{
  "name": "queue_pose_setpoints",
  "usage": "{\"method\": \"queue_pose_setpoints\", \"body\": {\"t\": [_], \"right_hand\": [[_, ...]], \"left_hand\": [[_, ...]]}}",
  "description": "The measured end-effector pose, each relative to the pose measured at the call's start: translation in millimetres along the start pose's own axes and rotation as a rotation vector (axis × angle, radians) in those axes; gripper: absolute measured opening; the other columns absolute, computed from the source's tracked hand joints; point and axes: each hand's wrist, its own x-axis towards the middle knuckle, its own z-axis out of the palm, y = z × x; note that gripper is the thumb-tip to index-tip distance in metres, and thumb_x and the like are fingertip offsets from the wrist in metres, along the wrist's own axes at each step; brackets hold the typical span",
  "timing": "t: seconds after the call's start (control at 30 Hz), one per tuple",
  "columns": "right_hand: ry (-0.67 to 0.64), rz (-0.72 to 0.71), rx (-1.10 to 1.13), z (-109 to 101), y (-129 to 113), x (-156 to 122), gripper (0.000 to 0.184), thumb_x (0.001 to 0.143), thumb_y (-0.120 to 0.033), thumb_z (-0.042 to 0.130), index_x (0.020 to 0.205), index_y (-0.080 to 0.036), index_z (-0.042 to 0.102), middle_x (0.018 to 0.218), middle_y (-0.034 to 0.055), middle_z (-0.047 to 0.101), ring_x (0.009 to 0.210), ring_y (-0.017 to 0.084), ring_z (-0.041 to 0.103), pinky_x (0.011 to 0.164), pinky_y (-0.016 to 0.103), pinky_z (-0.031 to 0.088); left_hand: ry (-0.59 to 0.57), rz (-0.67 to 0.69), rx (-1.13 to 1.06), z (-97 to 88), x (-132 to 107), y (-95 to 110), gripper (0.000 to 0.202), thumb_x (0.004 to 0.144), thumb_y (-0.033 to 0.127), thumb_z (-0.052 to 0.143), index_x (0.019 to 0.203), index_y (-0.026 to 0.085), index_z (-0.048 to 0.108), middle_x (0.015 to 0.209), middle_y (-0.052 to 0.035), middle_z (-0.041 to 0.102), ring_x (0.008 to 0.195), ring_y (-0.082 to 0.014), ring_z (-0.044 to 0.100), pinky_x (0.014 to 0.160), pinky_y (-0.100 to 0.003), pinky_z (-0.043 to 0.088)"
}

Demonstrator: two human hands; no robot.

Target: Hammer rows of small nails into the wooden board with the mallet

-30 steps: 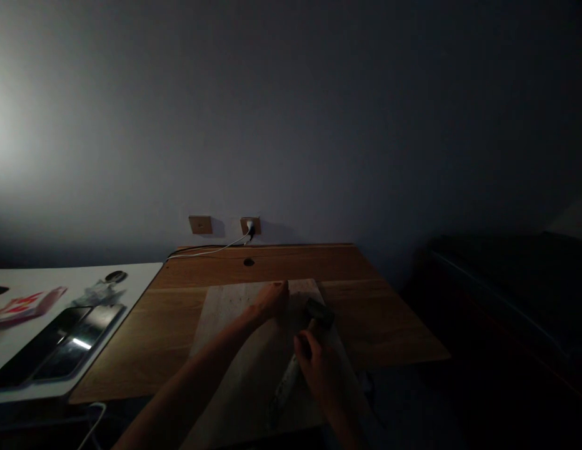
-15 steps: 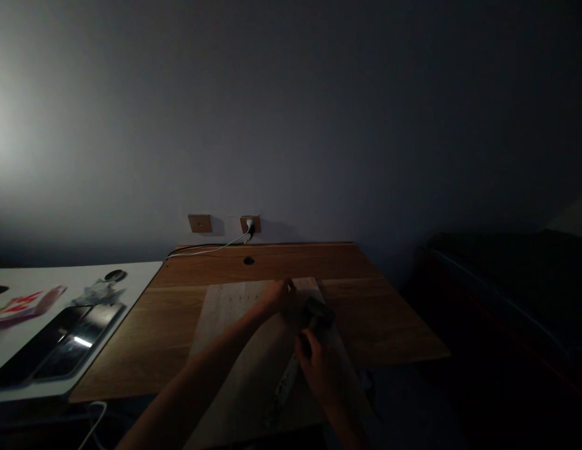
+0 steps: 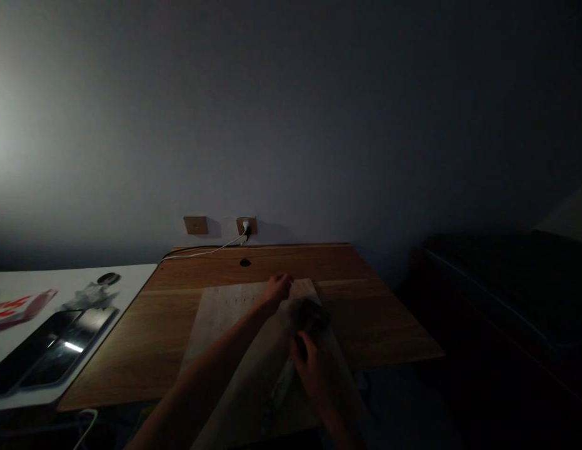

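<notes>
A pale wooden board (image 3: 225,319) lies on the brown wooden desk. Near its far edge my left hand (image 3: 279,290) is closed in a pinch; whatever its fingertips hold is too small and dark to name. Several small dark marks, like nails (image 3: 244,300), run in a row to the left of that hand. My right hand (image 3: 315,369) is closed round a hammer whose dark, blurred head (image 3: 313,314) hangs over the board's right side, close to my left hand. A pale, elongated thing (image 3: 281,384) lies on the board beside my right hand, too dim to identify.
The brown desk (image 3: 379,319) meets a grey wall with two sockets (image 3: 246,226), a white plug and cable in one. At left, a white table (image 3: 135,275) bears dark glossy devices (image 3: 60,350), a crumpled clear bag (image 3: 96,295) and a red-and-white packet (image 3: 19,309).
The hammer head has shifted slightly and is more blurred. My left fingers have changed position a little at the far edge. The whole view has drifted slightly.
</notes>
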Motion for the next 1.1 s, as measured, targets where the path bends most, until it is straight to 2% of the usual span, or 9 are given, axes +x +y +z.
{"method": "queue_pose_setpoints", "body": {"t": [0.13, 0.27, 0.43, 0.5, 0.67, 0.77, 0.87, 1.0, 1.1], "right_hand": [[0.017, -0.023, -0.002, -4, -2, -1, 0.038, 0.104, -0.044, 0.048, 0.114, -0.024, 0.078, 0.097, 0.0111, 0.082, 0.083, 0.026, 0.078, 0.069, 0.03, 0.053], [-0.013, -0.019, 0.039, -3, -3, 0, 0.037, 0.104, -0.042, 0.048, 0.116, -0.023, 0.077, 0.095, 0.0105, 0.083, 0.081, 0.026, 0.078, 0.068, 0.031, 0.054], [-0.078, -0.02, 0.111, -1, -2, 0, 0.038, 0.105, -0.043, 0.047, 0.117, -0.021, 0.076, 0.102, 0.0112, 0.082, 0.09, 0.029, 0.079, 0.075, 0.033, 0.057], [-0.107, -0.07, 0.103, -2, -3, -2, 0.039, 0.105, -0.044, 0.048, 0.122, -0.021, 0.075, 0.106, 0.0114, 0.082, 0.095, 0.028, 0.079, 0.08, 0.033, 0.057], [-0.153, -0.2, 0.058, 1, -3, -9, 0.044, 0.107, -0.042, 0.046, 0.14, -0.022, 0.067, 0.136, 0.0138, 0.071, 0.121, 0.029, 0.069, 0.102, 0.038, 0.053], [-0.166, -0.266, 0.033, 5, -5, -9, 0.045, 0.107, -0.042, 0.045, 0.146, -0.025, 0.062, 0.137, 0.0109, 0.07, 0.131, 0.03, 0.062, 0.112, 0.043, 0.047], [-0.173, -0.339, 0.012, 2, -6, -12, 0.044, 0.107, -0.041, 0.045, 0.147, -0.032, 0.061, 0.133, 0.0066, 0.071, 0.136, 0.031, 0.056, 0.114, 0.046, 0.045], [-0.123, -0.394, -0.009, -11, 22, -22, 0.046, 0.106, -0.044, 0.048, 0.151, -0.037, 0.055, 0.132, 0.0054, 0.069, 0.127, 0.027, 0.062, 0.11, 0.043, 0.05], [0.045, -0.298, -0.049, -13, 70, -29, 0.047, 0.106, -0.054, 0.038, 0.132, -0.032, 0.071, 0.121, 0.0097, 0.072, 0.114, 0.028, 0.068, 0.1, 0.044, 0.056]], "left_hand": [[-0.033, -0.066, -0.161, -21.4, -6, 1, 0.033, 0.087, 0.05, 0.042, 0.068, 0.024, 0.037, 0.06, 0.0062, 0.035, 0.046, -0.0092, 0.029, 0.042, -0.02, 0.025], [-0.003, -0.111, -0.068, -44.5, -27, -11, 0.036, 0.085, 0.05, 0.056, 0.066, 0.022, 0.042, 0.06, 0.0036, 0.043, 0.05, -0.01, 0.036, 0.046, -0.021, 0.026], [-0.057, 0.302, 0.792, -65.8, -59, -28, 0.016, 0.089, 0.023, 0.058, 0.074, 0.021, 0.055, 0.079, -0.0041, 0.058, 0.076, -0.0185, 0.056, 0.075, -0.029, 0.046], [-0.122, 0.409, 0.972, -71.9, -69, -31, 0.013, 0.093, 0.019, 0.052, 0.083, 0.021, 0.06, 0.092, -0.0078, 0.062, 0.088, -0.0218, 0.06, 0.085, -0.032, 0.048], [-0.227, 0.595, 1.106, -83.9, -93, -32, 0.015, 0.096, 0.021, 0.052, 0.102, 0.018, 0.066, 0.109, -0.0122, 0.066, 0.105, -0.0267, 0.06, 0.1, -0.041, 0.047], [-0.249, 0.599, 1.092, -92.9, -112, -28, 0.027, 0.097, 0.024, 0.057, 0.122, 0.02, 0.065, 0.129, -0.0125, 0.066, 0.122, -0.0277, 0.058, 0.11, -0.046, 0.042], [-0.211, 0.611, 1.087, -107.9, -138, -26, 0.044, 0.099, 0.028, 0.056, 0.143, 0.023, 0.054, 0.154, -0.0131, 0.052, 0.143, -0.0282, 0.046, 0.12, -0.051, 0.035], [-0.098, 0.61, 1.153, -138.2, -187, -35, 0.046, 0.1, 0.03, 0.055, 0.145, 0.025, 0.054, 0.154, -0.0132, 0.051, 0.143, -0.0296, 0.046, 0.12, -0.053, 0.038], [-0.034, 0.578, 1.169, -160.2, -229, -54, 0.036, 0.098, 0.026, 0.055, 0.134, 0.029, 0.063, 0.133, -0.0096, 0.066, 0.124, -0.027, 0.06, 0.109, -0.045, 0.049]]}}
